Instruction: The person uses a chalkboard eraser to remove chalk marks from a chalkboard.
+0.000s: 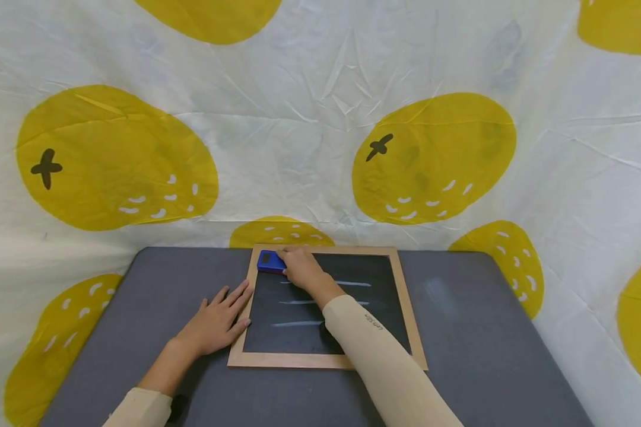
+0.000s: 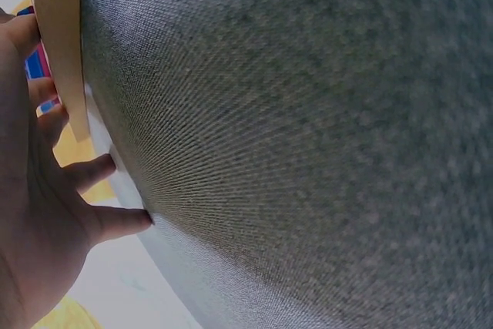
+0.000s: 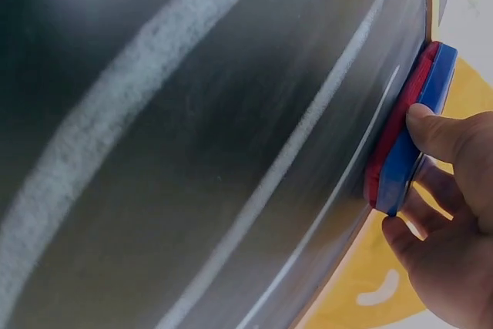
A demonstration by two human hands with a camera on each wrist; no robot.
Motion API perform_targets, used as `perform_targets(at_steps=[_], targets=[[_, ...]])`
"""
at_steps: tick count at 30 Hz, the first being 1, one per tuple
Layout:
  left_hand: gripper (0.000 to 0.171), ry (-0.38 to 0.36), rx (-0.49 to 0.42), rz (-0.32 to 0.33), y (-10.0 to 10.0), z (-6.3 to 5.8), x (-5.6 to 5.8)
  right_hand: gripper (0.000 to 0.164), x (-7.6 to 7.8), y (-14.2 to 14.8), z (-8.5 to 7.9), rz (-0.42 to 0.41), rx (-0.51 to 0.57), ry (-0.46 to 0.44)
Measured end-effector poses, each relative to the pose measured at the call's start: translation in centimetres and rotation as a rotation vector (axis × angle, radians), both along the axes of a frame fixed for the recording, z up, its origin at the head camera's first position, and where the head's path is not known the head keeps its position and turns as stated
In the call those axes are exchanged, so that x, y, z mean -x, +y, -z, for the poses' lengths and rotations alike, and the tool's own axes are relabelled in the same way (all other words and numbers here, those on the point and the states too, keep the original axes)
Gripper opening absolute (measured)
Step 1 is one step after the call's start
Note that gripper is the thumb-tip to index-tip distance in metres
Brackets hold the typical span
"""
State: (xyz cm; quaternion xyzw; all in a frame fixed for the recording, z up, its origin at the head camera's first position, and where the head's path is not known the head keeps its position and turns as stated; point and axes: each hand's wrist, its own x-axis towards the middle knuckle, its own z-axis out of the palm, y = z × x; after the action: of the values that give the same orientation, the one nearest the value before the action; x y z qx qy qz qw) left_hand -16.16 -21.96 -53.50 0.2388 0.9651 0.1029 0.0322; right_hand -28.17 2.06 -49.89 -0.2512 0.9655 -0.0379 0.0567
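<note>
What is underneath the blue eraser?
Under the eraser, a red pad faces the chalkboard near its far left corner. The surface beneath that pad is covered and cannot be seen.

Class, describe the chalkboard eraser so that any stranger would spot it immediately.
On the grey table lies a wood-framed chalkboard. At its far left corner, the right hand grips the chalkboard eraser. Blue with a red underside, it stands out from the pale chalk lines.

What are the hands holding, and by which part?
The right hand grips the chalkboard eraser by its blue back; the left hand merely touches the wooden frame.
</note>
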Motion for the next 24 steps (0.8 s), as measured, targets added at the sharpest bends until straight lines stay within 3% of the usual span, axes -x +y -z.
perform_targets(at_steps=[13, 24], targets=[[0.071, 0.015, 0.018, -0.003, -0.2, 0.5, 0.1, 0.059, 0.1, 0.5, -0.3, 0.013, 0.034, -0.059], [0.071, 0.022, -0.009, -0.001, -0.1, 0.2, -0.2, 0.06, -0.1, 3.3, -0.2, 0.013, 0.112, -0.084]])
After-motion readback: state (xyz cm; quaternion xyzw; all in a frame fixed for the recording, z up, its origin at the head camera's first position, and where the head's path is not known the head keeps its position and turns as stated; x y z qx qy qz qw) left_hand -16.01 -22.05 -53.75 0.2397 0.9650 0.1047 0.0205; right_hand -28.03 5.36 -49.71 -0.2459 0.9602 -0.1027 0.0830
